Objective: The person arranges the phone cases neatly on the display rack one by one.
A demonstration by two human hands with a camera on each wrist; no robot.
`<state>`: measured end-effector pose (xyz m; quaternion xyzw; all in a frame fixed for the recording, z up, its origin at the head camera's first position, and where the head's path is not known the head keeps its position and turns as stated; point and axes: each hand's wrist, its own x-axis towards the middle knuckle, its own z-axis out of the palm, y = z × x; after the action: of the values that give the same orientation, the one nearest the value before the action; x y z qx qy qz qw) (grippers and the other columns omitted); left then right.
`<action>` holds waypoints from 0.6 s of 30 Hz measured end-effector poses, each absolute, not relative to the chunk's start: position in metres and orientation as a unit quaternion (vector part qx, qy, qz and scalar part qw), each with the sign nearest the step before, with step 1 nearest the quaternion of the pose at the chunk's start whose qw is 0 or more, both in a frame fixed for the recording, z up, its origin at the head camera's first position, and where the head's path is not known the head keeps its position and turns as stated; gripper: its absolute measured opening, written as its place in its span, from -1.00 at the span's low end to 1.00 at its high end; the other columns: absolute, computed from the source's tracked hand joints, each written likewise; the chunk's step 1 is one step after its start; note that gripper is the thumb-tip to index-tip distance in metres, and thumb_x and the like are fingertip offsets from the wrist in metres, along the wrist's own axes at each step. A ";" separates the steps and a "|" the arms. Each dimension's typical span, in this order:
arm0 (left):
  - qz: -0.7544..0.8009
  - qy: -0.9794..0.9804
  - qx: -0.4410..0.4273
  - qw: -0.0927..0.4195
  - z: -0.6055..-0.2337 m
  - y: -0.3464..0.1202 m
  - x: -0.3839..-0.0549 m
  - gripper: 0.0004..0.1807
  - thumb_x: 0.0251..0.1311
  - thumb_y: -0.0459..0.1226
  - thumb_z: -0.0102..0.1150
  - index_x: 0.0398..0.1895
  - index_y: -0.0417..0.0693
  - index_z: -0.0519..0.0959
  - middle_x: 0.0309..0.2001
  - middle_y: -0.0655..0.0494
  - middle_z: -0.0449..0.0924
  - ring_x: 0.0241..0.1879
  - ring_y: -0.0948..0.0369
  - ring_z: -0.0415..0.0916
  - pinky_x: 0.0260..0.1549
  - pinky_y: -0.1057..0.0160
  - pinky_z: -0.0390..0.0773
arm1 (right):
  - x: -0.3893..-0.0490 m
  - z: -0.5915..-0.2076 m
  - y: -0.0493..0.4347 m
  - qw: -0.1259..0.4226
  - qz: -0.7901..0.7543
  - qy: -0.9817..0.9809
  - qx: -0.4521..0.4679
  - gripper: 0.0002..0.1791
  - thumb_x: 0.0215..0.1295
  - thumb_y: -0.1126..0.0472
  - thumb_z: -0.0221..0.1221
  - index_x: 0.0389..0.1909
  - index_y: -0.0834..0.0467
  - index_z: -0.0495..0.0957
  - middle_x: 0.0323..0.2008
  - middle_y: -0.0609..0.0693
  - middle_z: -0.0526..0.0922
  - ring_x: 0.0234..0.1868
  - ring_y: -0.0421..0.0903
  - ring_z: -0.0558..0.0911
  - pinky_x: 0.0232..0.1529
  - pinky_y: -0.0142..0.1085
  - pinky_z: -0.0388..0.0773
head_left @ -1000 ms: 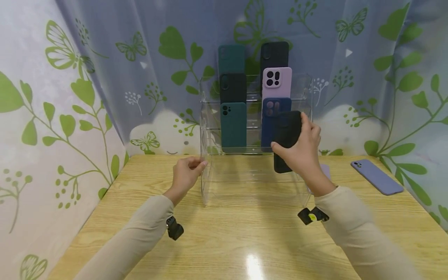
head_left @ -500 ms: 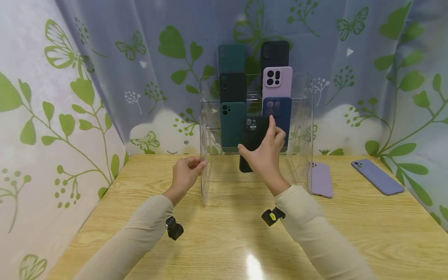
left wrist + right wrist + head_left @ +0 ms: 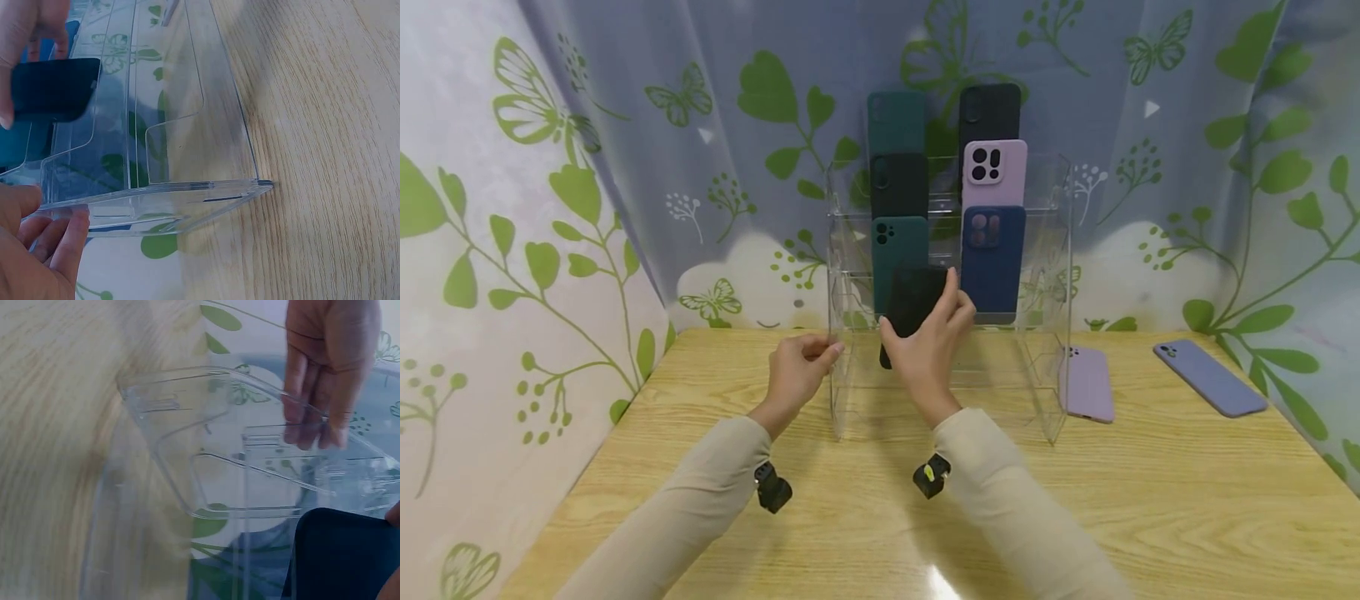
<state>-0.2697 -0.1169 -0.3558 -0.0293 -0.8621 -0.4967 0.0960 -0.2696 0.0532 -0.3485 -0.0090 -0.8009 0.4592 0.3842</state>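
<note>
My right hand (image 3: 928, 346) grips a black phone case (image 3: 917, 298) by its two long sides, thumb on the left and fingers on the right. The case tilts in front of the lower left part of a clear acrylic display rack (image 3: 950, 388), overlapping a teal phone case (image 3: 900, 254). My left hand (image 3: 797, 375) pinches the rack's left side panel between thumb and fingers; the left wrist view shows these fingers (image 3: 70, 247) at the panel's edge. In the right wrist view, the black case's lower end shows beside the rack's shelf lips.
Behind stand another black case (image 3: 898, 185) and a dark green case (image 3: 897, 121). The right column holds a blue case (image 3: 992, 271), a pink case (image 3: 1011, 175) and a black one (image 3: 990, 112). A lilac case (image 3: 1090, 385) and a lavender case (image 3: 1210, 377) lie on the wooden table (image 3: 850, 517).
My right hand has carried the black case leftward and slightly down, from before the blue case to before the teal one. My left hand stays at the rack's side.
</note>
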 end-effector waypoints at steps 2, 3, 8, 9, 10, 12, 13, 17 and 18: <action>-0.496 -0.863 -0.029 0.096 -0.356 -0.117 -0.270 -0.68 0.24 -0.15 0.25 -0.06 -0.17 0.67 -0.16 -0.09 0.70 -0.27 0.09 0.69 -0.34 0.22 0.68 | -0.271 -0.354 0.050 0.391 0.447 -0.805 -0.009 0.13 0.02 0.06 0.43 0.49 0.16 -0.09 0.16 0.24 0.12 0.14 0.15 0.20 0.17 0.02 0.27; -0.496 -0.863 -0.029 0.096 -0.356 -0.117 -0.270 -0.68 0.24 -0.15 0.25 -0.06 -0.17 0.67 -0.16 -0.09 0.70 -0.27 0.09 0.69 -0.33 0.22 0.68 | -0.271 -0.357 0.048 0.391 0.442 -0.807 -0.010 0.13 0.02 0.07 0.43 0.49 0.16 -0.09 0.16 0.25 0.13 0.15 0.16 0.20 0.16 0.03 0.27; -0.496 -0.863 -0.032 0.094 -0.355 -0.117 -0.270 -0.68 0.24 -0.16 0.25 -0.05 -0.19 0.66 -0.15 -0.10 0.70 -0.25 0.07 0.69 -0.33 0.22 0.68 | -0.273 -0.366 0.044 0.386 0.422 -0.820 -0.015 0.12 0.02 0.07 0.43 0.49 0.16 -0.08 0.17 0.27 0.12 0.15 0.19 0.21 0.14 0.07 0.27; -0.496 -0.863 -0.032 0.094 -0.355 -0.117 -0.270 -0.68 0.24 -0.16 0.25 -0.05 -0.19 0.66 -0.15 -0.11 0.70 -0.24 0.07 0.69 -0.32 0.22 0.68 | -0.274 -0.366 0.043 0.385 0.416 -0.824 -0.017 0.12 0.02 0.07 0.43 0.49 0.16 -0.08 0.18 0.27 0.13 0.16 0.19 0.22 0.13 0.07 0.28; -0.496 -0.863 -0.033 0.095 -0.355 -0.117 -0.270 -0.68 0.24 -0.17 0.25 -0.05 -0.20 0.66 -0.15 -0.11 0.70 -0.24 0.07 0.69 -0.32 0.22 0.68 | -0.274 -0.367 0.041 0.384 0.409 -0.828 -0.018 0.13 0.02 0.06 0.43 0.49 0.15 -0.08 0.18 0.27 0.13 0.15 0.19 0.22 0.11 0.08 0.29; -0.496 -0.862 -0.033 0.096 -0.355 -0.117 -0.270 -0.68 0.24 -0.17 0.25 -0.05 -0.20 0.66 -0.15 -0.11 0.70 -0.24 0.06 0.69 -0.32 0.22 0.68 | -0.275 -0.367 0.039 0.380 0.393 -0.837 -0.021 0.13 0.03 0.03 0.42 0.50 0.14 -0.09 0.19 0.27 0.13 0.15 0.20 0.24 0.10 0.09 0.30; -0.497 -0.862 -0.033 0.097 -0.355 -0.117 -0.270 -0.68 0.24 -0.17 0.25 -0.05 -0.20 0.66 -0.15 -0.11 0.70 -0.24 0.07 0.69 -0.32 0.22 0.68 | -0.275 -0.368 0.038 0.378 0.386 -0.841 -0.022 0.14 0.03 0.02 0.42 0.50 0.12 -0.10 0.20 0.27 0.13 0.15 0.20 0.24 0.10 0.10 0.30; -0.500 -0.860 -0.034 0.096 -0.355 -0.117 -0.271 -0.68 0.24 -0.18 0.26 -0.05 -0.20 0.66 -0.15 -0.12 0.70 -0.24 0.06 0.69 -0.33 0.22 0.68 | -0.276 -0.368 0.034 0.371 0.371 -0.851 -0.029 0.13 0.06 0.00 0.40 0.52 0.09 -0.13 0.21 0.26 0.14 0.15 0.20 0.23 0.08 0.11 0.32; -0.503 -0.858 -0.033 0.096 -0.356 -0.117 -0.271 -0.68 0.24 -0.18 0.26 -0.04 -0.21 0.66 -0.15 -0.12 0.70 -0.23 0.06 0.68 -0.32 0.21 0.69 | -0.276 -0.368 0.033 0.369 0.371 -0.852 -0.032 0.13 0.06 0.00 0.39 0.52 0.09 -0.13 0.22 0.25 0.13 0.15 0.19 0.23 0.06 0.11 0.33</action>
<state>-0.2709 -0.1169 -0.3557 -0.0331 -0.8583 -0.5032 0.0955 -0.2757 0.0335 -0.3679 -0.0324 -0.8517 0.3710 0.3686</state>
